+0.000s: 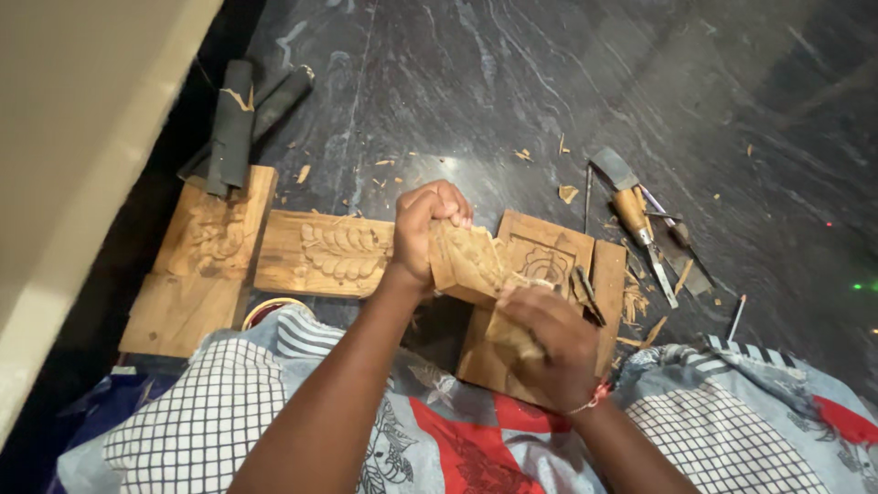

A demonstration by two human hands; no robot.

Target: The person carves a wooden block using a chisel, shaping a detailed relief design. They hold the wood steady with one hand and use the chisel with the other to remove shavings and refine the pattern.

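My left hand [426, 230] grips the far end of a small carved wooden block [468, 263], held tilted above my lap. My right hand [551, 343], with a red thread at the wrist, is closed on a tan folded piece [512, 337], maybe sandpaper, pressed against the block's near end. Under both hands a square carved wooden panel [549, 258] lies on the dark floor, with a small dark tool [585, 291] resting on it.
A carved plank [329, 252] and a larger carved board [203, 265] lie to the left, with dark rolled strips [233, 123] on the board's far end. Several chisels [636, 220] and wood chips lie to the right. A pale wall [73, 137] runs along the left. Patterned cloth [439, 439] covers my lap.
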